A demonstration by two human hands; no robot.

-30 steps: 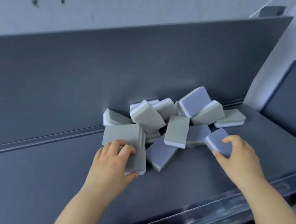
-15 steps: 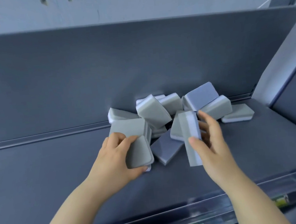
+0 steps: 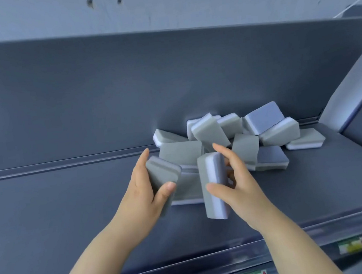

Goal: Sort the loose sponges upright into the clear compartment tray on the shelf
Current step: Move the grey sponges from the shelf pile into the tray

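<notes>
1. Grey foam sponges lie in a loose pile [image 3: 237,131] at the back of the shelf [image 3: 71,204]. They lean on one another and on the back panel [image 3: 125,87], some flat, some tilted, none in order.
2. The left hand [image 3: 142,199] has a grey sponge [image 3: 161,174] lifted just in front of the pile. Its fingers [image 3: 143,163] wrap the far edge and the thumb presses the near end, so it is clamped firmly but held at a tilt.
3. The right hand [image 3: 236,186] grips a two-tone sponge [image 3: 212,178] stood on end, with the thumb in front and the fingers behind, closed on it.
4. The two held sponges sit near each other with a narrow gap between them, both off the shelf.
5. To my eye this is the step between picking up and placing: both hands are loaded, and nothing looks sorted yet.
6. A clear strip [image 3: 329,221] runs along the shelf's front edge. I cannot tell whether that is the tray, and no compartments show from here.
7. Next, I'd judge, the left sponge needs turning on end to match the other. Then each goes down into its own slot on its edge, held lightly since the foam will squash.
</notes>
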